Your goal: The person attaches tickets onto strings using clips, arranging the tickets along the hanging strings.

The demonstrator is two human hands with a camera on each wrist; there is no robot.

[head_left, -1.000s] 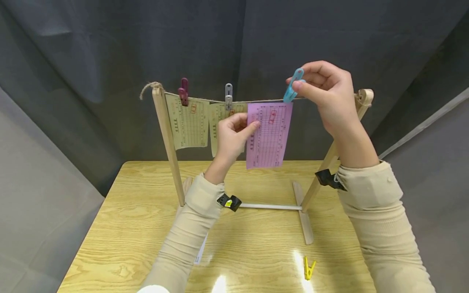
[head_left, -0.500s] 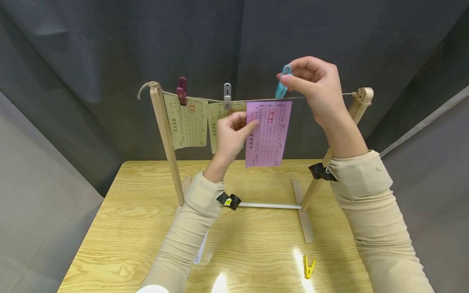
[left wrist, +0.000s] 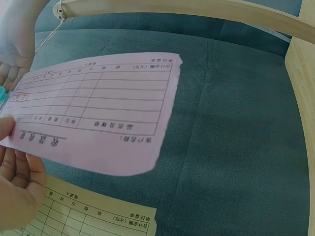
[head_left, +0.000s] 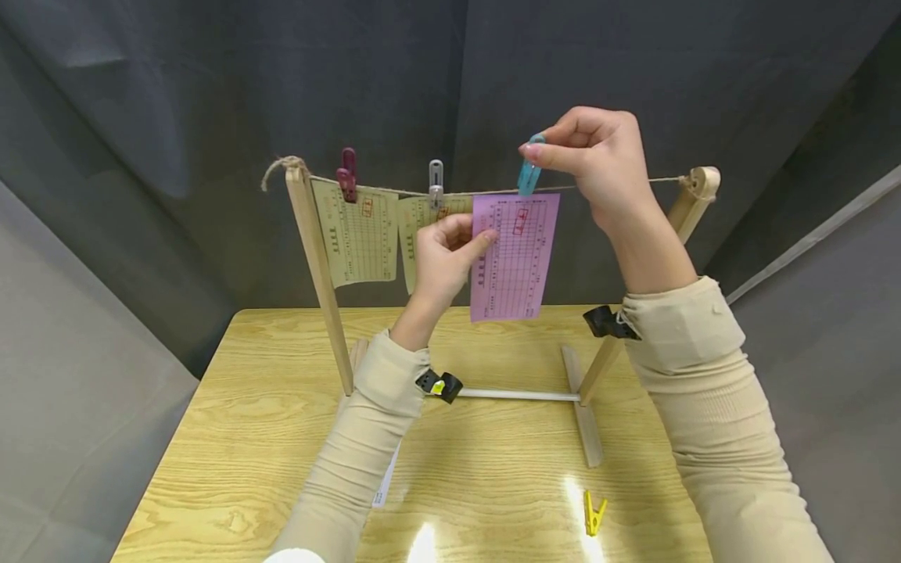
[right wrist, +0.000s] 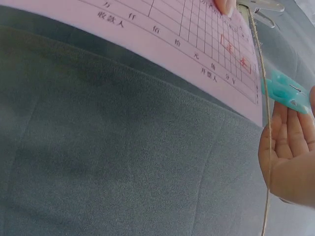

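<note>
My left hand (head_left: 445, 254) pinches the left edge of a pink receipt slip (head_left: 517, 270), whose top edge lies along the twine (head_left: 665, 180). In my right hand (head_left: 605, 164) a light blue clothespin (head_left: 530, 168) is pinched by its handles, with its tip at the twine just above the slip's top edge. From the right wrist view, the clothespin (right wrist: 286, 92) is beside the twine and the slip's edge; whether it bites the paper I cannot tell. A yellow slip (head_left: 362, 242) hangs under a maroon clothespin (head_left: 348, 176), another under a grey clothespin (head_left: 436, 184), partly behind my left hand.
Wooden posts, left (head_left: 320, 281) and right (head_left: 693, 207), hold the twine above the wooden table (head_left: 232, 438). A white bar (head_left: 521, 396) joins them low down. A yellow clothespin (head_left: 594, 514) lies near the front; a white paper (head_left: 385, 481) shows beside my left sleeve. Dark curtain behind.
My right hand has moved left along the twine with the blue clothespin, from the slip's right corner towards the middle of its top edge. The left hand and slip have barely shifted.
</note>
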